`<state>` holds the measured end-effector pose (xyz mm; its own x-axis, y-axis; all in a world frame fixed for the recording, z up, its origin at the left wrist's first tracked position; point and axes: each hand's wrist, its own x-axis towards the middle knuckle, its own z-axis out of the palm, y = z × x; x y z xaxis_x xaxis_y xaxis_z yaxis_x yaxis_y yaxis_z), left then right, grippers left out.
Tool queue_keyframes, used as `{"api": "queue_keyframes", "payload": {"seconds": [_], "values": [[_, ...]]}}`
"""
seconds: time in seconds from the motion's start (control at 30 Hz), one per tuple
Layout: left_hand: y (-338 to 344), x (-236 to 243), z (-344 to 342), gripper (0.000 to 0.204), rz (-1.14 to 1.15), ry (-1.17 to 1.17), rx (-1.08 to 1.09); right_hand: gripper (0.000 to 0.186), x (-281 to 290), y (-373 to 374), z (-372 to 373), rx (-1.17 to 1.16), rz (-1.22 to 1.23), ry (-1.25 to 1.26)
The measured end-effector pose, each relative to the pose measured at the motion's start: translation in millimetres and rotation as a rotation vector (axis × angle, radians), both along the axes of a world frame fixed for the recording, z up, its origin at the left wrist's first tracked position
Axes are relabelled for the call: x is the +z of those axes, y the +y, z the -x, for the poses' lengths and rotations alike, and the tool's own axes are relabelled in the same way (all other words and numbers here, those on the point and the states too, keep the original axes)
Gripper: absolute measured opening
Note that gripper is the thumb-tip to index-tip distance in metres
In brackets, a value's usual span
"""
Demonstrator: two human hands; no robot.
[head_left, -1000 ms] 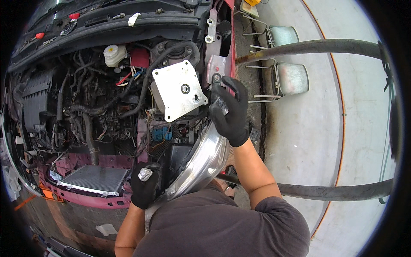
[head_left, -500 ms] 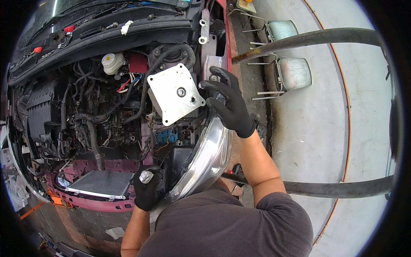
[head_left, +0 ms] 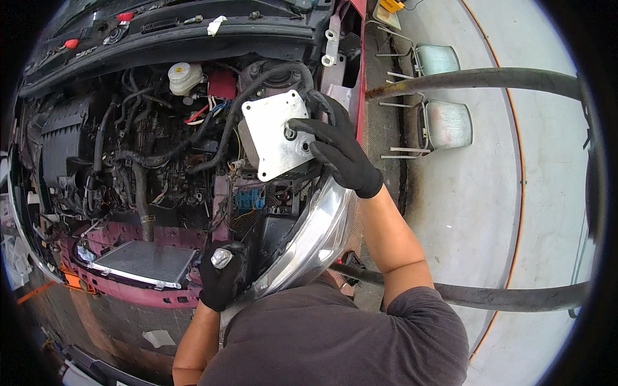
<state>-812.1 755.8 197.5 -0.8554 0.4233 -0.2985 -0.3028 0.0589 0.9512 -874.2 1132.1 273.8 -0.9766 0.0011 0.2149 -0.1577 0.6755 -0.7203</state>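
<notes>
A pale metal plate (head_left: 270, 128) with corner holes lies tilted over the engine bay, near the strut tower. In its middle is a dark-rimmed round fitting (head_left: 290, 134), with a second hole nearer the right corner. My right hand (head_left: 347, 154), in a black glove, reaches over the plate from the right. Its fingers are stretched out and apart, one fingertip at the fitting. Lower down, beside the headlight (head_left: 315, 225), my gloved left hand (head_left: 219, 286) is closed around a silvery, rounded piece (head_left: 221, 258) whose kind I cannot make out.
Hoses and wiring crowd the engine bay, with a white fluid reservoir (head_left: 185, 77) and a red box (head_left: 222, 85) behind. A radiator-like core (head_left: 148, 262) lies at the front. Grey metal bars (head_left: 476, 78) and chairs (head_left: 449, 123) stand to the right.
My right hand has moved from beside the plate onto it, reaching its central fitting. My left hand still grips the silvery piece. The whole view has shifted slightly.
</notes>
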Motion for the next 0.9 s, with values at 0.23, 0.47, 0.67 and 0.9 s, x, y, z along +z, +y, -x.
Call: {"api": "queue_keyframes", "payload": {"seconds": [0.23, 0.47, 0.67, 0.9], "values": [[1.3, 0.7, 2.2, 0.016, 0.008, -0.039, 0.053, 0.048, -13.2, 7.7, -0.8, 0.022, -0.087, 0.064], [1.8, 0.9, 6.1, 0.020, 0.011, -0.099, 0.010, 0.052, -3.5, 0.4, -9.8, 0.003, -0.322, 0.083], [3.7, 1.7, 5.8, 0.019, 0.034, -0.063, 0.003, 0.056, 8.4, -10.5, -18.6, -0.044, -0.493, 0.049], [4.4, 2.8, 7.0, 0.019, 0.018, -0.003, 0.015, 0.058, 16.4, -21.1, -23.5, -0.062, -0.629, 0.069]]}}
